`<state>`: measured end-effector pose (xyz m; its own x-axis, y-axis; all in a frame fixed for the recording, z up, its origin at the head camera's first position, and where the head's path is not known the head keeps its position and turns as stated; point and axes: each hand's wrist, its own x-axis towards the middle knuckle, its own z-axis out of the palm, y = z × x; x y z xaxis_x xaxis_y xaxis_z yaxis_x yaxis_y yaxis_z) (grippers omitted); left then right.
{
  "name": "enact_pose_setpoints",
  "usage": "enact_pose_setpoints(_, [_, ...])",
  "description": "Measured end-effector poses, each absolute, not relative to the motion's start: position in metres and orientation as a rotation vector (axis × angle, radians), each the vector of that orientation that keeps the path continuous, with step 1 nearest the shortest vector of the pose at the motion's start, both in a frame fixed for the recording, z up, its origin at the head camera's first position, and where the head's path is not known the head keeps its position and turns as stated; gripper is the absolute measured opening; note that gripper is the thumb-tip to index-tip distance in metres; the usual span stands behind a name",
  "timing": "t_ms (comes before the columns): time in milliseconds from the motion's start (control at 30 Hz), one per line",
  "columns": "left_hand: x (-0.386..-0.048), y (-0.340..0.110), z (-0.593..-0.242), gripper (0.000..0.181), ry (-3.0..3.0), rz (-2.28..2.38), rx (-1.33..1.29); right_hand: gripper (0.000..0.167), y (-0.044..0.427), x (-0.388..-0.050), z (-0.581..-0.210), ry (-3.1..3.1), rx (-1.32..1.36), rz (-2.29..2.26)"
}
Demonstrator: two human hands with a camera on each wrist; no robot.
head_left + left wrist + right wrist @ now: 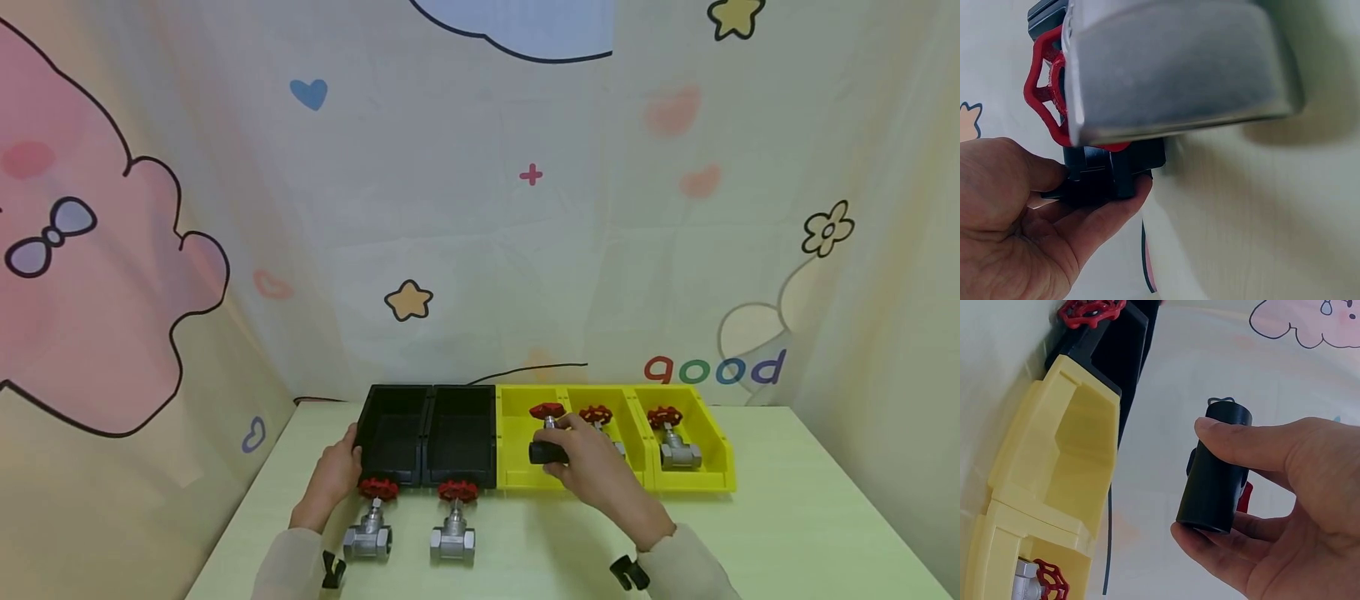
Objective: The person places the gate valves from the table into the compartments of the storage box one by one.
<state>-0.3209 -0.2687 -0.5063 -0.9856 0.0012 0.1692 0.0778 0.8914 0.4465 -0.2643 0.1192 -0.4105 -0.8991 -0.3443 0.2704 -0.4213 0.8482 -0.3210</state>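
1. By our reckoning the work is partly done: two valves are stowed, one is in hand, and two are left outside the bins
2. The right hand (596,471) grips a black-bodied valve (547,452), and we see its thumb on one side of the dark cylinder and its fingers curled on the other
3. We find that valve over the left yellow bin (513,477) in the head view, held and apart from the bin's walls in the right wrist view, so we judge it not yet stowed
4. The left hand (330,479) pinches the outer edge of the left black bin (408,480) between thumb and fingers
5. Of the stowed pair, we see the middle valve (596,413), partly hidden by the right hand, and the right valve (680,454) in its own yellow bin
6. We see the left table valve (367,542) and the right table valve (453,542) lying before the black bins, wheels nearest them; whether they touch, we cannot tell
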Motion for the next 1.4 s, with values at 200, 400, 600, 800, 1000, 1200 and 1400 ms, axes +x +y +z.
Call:
enact_pose_setpoints(200, [-0.32,-0.268,-0.504,0.049,-2.896,-0.697,-0.057,0.039,0.119,-0.275,-0.411,-2.809,0.601,0.566])
enact_pose_setpoints(400, [-0.321,-0.269,-0.505,0.048,-2.9,-0.69,-0.06,0.04,0.12,-0.285,-0.417,-2.837,0.568,0.595])
enact_pose_setpoints(600, [-0.319,-0.268,-0.505,0.048,-2.892,-0.694,-0.055,0.038,0.118,-0.295,-0.426,-2.841,0.538,0.607])
enact_pose_setpoints(800, [-0.318,-0.266,-0.503,0.048,-2.896,-0.702,-0.04,0.038,0.111,-0.301,-0.431,-2.877,0.507,0.616])
enact_pose_setpoints(1000, [-0.318,-0.266,-0.503,0.048,-2.901,-0.698,-0.034,0.037,0.103,-0.307,-0.434,-2.891,0.493,0.668])
enact_pose_setpoints(1200, [-0.319,-0.267,-0.504,0.048,-2.896,-0.707,-0.035,0.037,0.099,-0.313,-0.436,-2.907,0.472,0.672])
enact_pose_setpoints(1400, [-0.322,-0.268,-0.506,0.049,-2.89,-0.708,-0.03,0.036,0.096,-0.32,-0.443,-2.912,0.477,0.65])
